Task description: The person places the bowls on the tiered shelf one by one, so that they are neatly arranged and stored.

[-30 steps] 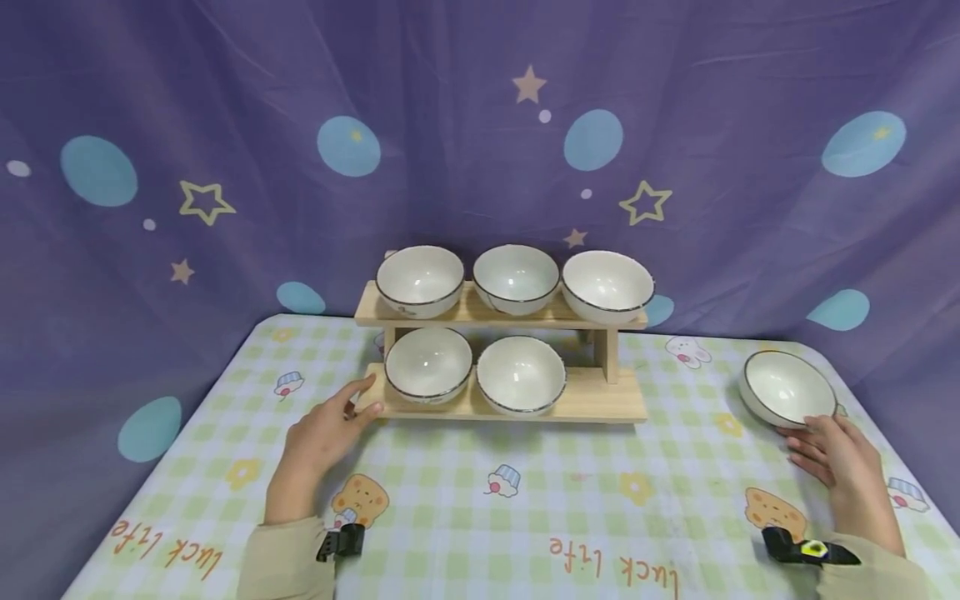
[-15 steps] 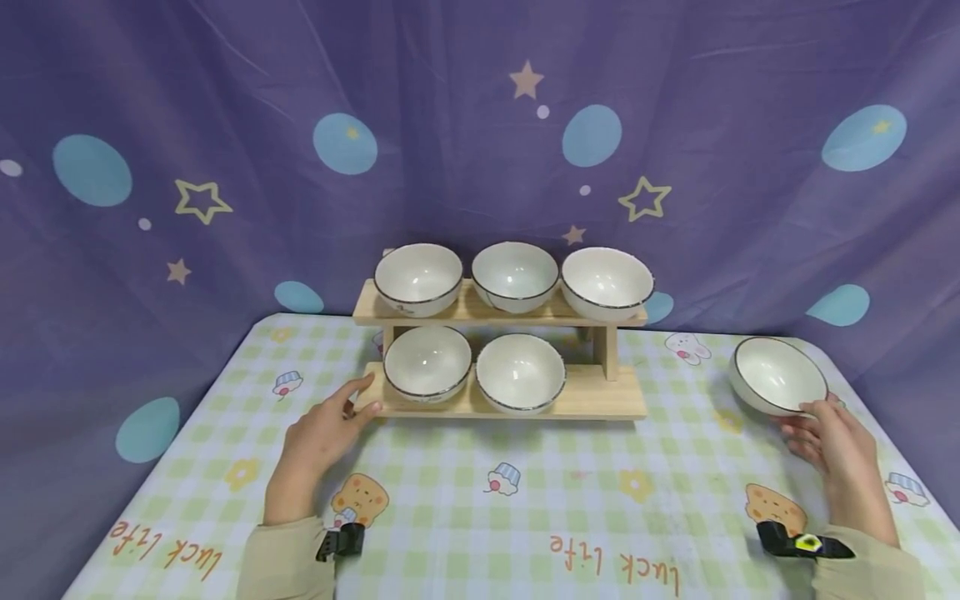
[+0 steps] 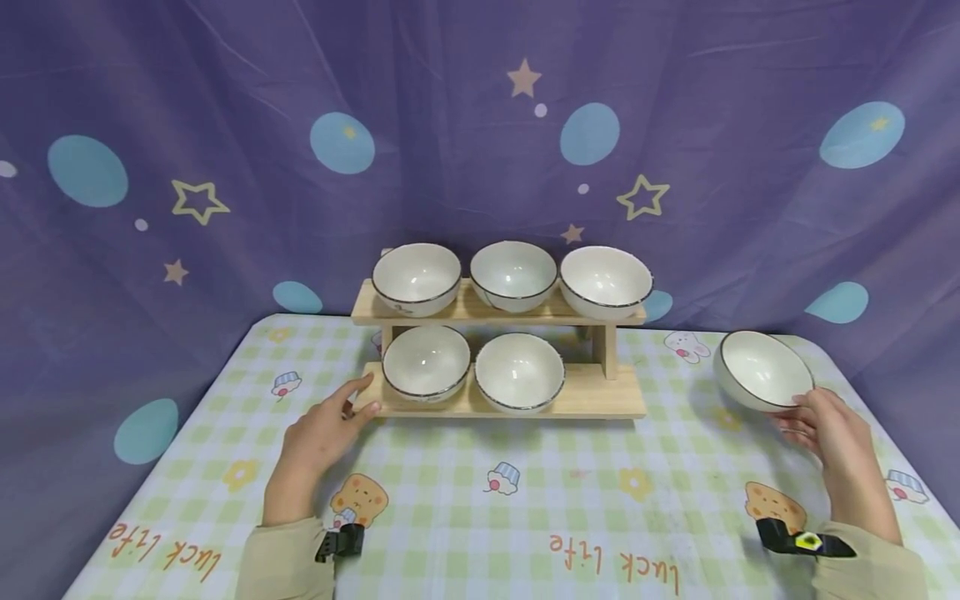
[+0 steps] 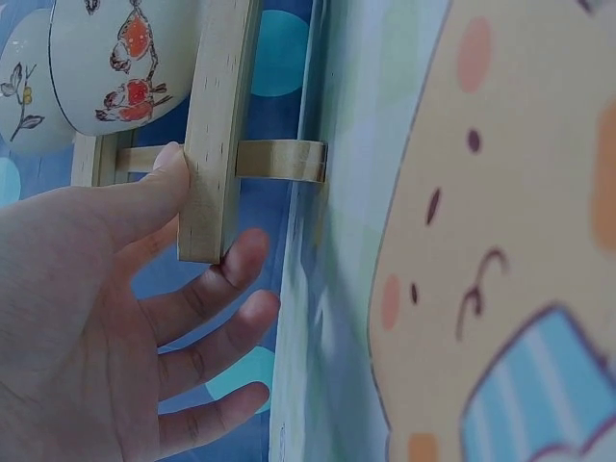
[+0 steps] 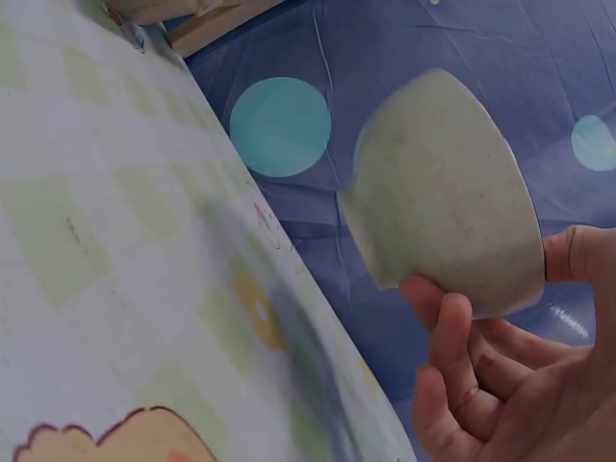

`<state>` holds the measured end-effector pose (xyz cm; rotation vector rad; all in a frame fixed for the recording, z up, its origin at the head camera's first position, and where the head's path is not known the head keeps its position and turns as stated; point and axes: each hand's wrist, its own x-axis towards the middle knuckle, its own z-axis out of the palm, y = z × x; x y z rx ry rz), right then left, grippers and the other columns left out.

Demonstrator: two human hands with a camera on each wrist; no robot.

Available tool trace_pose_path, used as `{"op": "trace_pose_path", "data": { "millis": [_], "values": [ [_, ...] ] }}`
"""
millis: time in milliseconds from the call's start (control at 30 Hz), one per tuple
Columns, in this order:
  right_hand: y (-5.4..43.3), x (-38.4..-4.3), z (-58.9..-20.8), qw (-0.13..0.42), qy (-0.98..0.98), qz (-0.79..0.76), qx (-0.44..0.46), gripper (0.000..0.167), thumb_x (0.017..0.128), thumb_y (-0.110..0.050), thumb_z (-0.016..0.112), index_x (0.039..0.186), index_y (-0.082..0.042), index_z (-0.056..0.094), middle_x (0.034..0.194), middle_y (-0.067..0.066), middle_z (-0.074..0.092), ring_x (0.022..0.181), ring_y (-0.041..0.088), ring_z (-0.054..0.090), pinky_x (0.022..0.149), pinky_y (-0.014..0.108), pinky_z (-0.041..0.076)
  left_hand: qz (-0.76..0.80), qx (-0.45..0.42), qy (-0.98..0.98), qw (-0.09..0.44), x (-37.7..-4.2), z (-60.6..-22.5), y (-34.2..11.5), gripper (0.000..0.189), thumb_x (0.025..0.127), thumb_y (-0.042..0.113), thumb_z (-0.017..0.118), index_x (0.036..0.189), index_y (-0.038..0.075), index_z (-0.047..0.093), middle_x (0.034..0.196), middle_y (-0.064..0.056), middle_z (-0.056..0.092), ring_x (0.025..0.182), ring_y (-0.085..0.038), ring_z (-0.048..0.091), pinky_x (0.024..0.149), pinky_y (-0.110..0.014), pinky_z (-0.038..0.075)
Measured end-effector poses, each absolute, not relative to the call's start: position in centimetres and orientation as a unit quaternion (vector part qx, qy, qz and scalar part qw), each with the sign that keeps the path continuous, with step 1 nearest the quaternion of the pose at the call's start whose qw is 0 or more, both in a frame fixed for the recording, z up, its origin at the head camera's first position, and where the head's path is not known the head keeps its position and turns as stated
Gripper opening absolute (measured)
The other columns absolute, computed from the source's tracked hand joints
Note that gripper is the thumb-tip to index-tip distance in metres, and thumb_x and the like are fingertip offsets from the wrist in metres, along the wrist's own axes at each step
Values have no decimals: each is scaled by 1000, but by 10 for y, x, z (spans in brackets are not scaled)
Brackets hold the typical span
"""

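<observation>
My right hand [image 3: 838,433] pinches a white, dark-rimmed bowl [image 3: 763,368] at the right of the head view, thumb at the rim and fingers beneath. In the right wrist view the bowl [image 5: 448,197] hangs tilted above the tablecloth, its foot showing. At the left end of a two-tier wooden rack [image 3: 603,396], my left hand [image 3: 318,437] grips the lower board. Seen from the left wrist, the thumb presses one face of that board [image 4: 214,125] and a fingertip touches its end; the other fingers are spread. Two bowls sit on the lower tier, one of them a white bowl [image 3: 520,373] in the middle.
Three more bowls stand in a row on the upper tier, including a right-hand bowl [image 3: 606,279]. The lower board is bare to the right of its bowls. A checked tablecloth [image 3: 435,533] covers the table, and a purple curtain [image 3: 450,75] hangs behind.
The right hand has lifted its bowl off the table and brought it slightly left and toward the back, tilting it more. The left hand stays on the rack.
</observation>
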<state>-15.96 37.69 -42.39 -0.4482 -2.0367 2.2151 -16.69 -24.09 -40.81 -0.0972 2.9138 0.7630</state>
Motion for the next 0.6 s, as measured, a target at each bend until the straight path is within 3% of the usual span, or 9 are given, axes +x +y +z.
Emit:
{"op": "trace_pose_path", "data": {
  "millis": [200,367,533,600],
  "values": [
    [375,-160,-420,53,-683,719,-121,30,107,-15,46,88,-22,68,75,-5,73,65,7,68,62,19,54,251,-32,966,63,-166,-408,-241,66,106,53,54,160,18,41,125,-24,65,93,-33,67,68,-47,48],
    [372,-161,-416,41,-691,715,-96,21,108,-16,49,94,-21,64,76,-4,72,65,7,68,63,19,55,250,-32,966,62,-167,-408,-240,66,105,53,54,160,18,41,124,-23,65,88,-29,66,65,-43,47],
    [366,-166,-413,24,-726,683,-78,12,108,-15,48,106,-10,58,72,-4,71,63,6,67,62,19,55,248,-33,966,62,-167,-407,-240,67,105,54,54,160,18,42,122,-22,66,84,-26,64,63,-41,45],
    [363,-168,-412,15,-737,671,-76,20,107,-12,47,121,1,54,71,-5,70,63,6,67,62,19,55,248,-33,966,62,-167,-407,-240,66,105,54,54,160,18,42,123,-22,66,85,-27,65,63,-41,46]
  ]
}}
